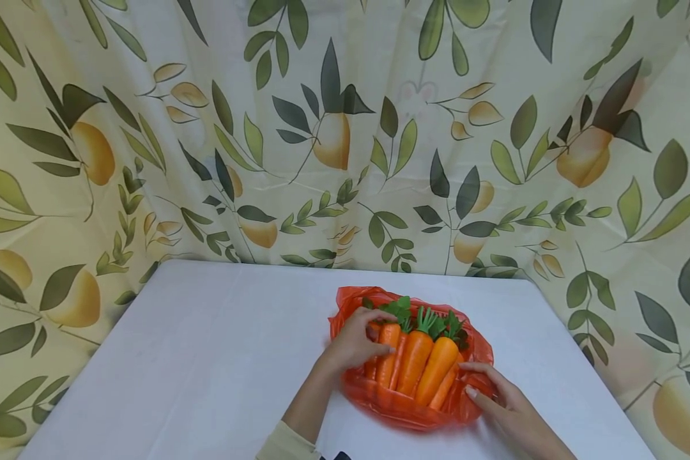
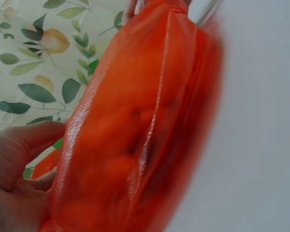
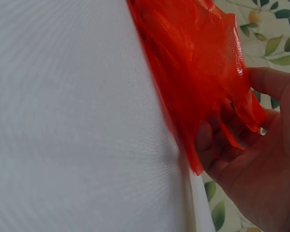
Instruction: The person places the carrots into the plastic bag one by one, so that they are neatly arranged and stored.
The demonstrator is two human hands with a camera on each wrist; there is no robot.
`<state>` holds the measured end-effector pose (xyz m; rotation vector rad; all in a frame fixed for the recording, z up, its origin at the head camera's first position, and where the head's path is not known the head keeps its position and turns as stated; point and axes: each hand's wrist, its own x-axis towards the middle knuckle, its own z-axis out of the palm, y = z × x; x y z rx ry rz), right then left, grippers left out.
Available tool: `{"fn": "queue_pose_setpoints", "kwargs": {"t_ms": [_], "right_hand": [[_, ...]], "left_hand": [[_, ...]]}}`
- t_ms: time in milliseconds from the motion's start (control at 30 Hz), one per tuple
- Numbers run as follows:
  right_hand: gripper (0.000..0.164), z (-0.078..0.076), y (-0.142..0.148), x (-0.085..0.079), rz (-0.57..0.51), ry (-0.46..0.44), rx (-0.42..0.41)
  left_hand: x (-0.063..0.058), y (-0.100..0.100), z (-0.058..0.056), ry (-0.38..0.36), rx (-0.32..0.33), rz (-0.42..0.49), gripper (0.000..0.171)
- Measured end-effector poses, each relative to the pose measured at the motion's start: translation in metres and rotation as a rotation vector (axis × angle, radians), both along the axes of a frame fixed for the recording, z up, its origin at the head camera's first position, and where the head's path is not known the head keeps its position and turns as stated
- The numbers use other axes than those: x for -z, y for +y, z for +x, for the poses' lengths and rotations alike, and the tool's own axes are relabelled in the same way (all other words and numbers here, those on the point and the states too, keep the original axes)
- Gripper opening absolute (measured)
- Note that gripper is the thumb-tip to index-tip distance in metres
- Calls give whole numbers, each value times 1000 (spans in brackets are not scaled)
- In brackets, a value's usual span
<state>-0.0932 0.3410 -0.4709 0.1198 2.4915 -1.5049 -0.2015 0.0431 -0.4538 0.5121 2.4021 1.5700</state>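
In the head view, a crinkled red plastic bag lies spread open on the table, with several orange carrots side by side in it, their green tops pointing away from me. My left hand reaches over the bag's left rim, its fingers and thumb curved around a carrot at the left of the bunch. At the right side, my right hand grips the bag's edge. The right wrist view shows that hand's fingers tucked under a loose red fold. The bag's side hides most carrots in the left wrist view.
A white-covered table stretches around the bag, mostly off to the left. Behind it hangs a curtain printed with leaves and yellow fruit, which also runs along both sides.
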Motion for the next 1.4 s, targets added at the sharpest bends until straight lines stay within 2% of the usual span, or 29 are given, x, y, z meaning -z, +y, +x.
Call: {"fn": "queue_pose_setpoints", "kwargs": {"t_ms": [167,300,400,500,600,700,800,900,967,1100,1233,1300,1400], "right_hand": [[52,1,0,1,3,-5,5],[53,2,-1,-1,1,-3,7],[52,3,-2,-1,2,0,8],[52,3,-2,0,4,5,9],[53,2,-1,0,1,22,7],[54,2,-3,-2,1,39,7],[54,3,-4,-4,5,79,0],[54,5,-6,-5,29,139,-4],[56,6,-6,-6,56,175,-3],[65,10,-3,-15,169,191,26],[76,14,-6,-34,415,216,60],[80,15,-13,-43,586,284,65],[83,12,-30,-53,797,462,61]], "left_hand": [[-9,-6,-1,28,2,7,43],[-18,-15,2,55,30,33,40],[-28,-26,3,86,45,35,40],[-38,-44,2,116,31,26,40],[-45,-68,-1,172,5,17,41],[-44,-100,1,233,-35,-38,42],[-37,-136,8,253,-82,-149,44],[-29,-177,18,280,-95,-262,46],[-25,-202,25,324,-102,-337,48],[-21,-240,38,465,-151,-481,52],[-17,-257,45,641,-224,-634,62],[-16,-258,45,728,-238,-698,65],[-15,-252,41,847,-237,-775,61]]}}
